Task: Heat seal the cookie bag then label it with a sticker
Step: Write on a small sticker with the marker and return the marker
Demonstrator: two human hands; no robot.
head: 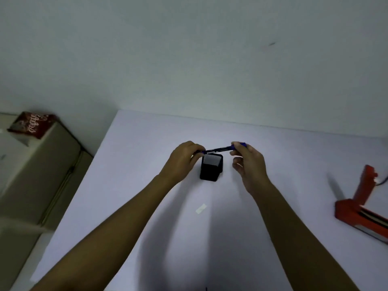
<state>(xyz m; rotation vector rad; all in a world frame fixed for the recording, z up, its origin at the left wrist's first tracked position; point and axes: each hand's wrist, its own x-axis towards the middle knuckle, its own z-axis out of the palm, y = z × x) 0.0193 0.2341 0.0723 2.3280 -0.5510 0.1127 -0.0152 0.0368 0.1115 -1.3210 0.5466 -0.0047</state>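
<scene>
A blue pen [218, 148] is held level over a black mesh pen holder [211, 168] in the middle of the white table [147, 206]. My left hand [182, 160] pinches its left end and my right hand [249, 164] grips its right end. A small white sticker [201, 208] lies flat on the table nearer to me, between my forearms. The red heat sealer [361, 206] stands at the right edge with its arm raised. A red-brown cookie bag [33, 124] rests on a beige box at the far left, off the table.
The beige cardboard box [37, 164] stands left of the table, below its level. A plain wall rises behind the table's far edge. A cable [383, 181] leaves the sealer to the right.
</scene>
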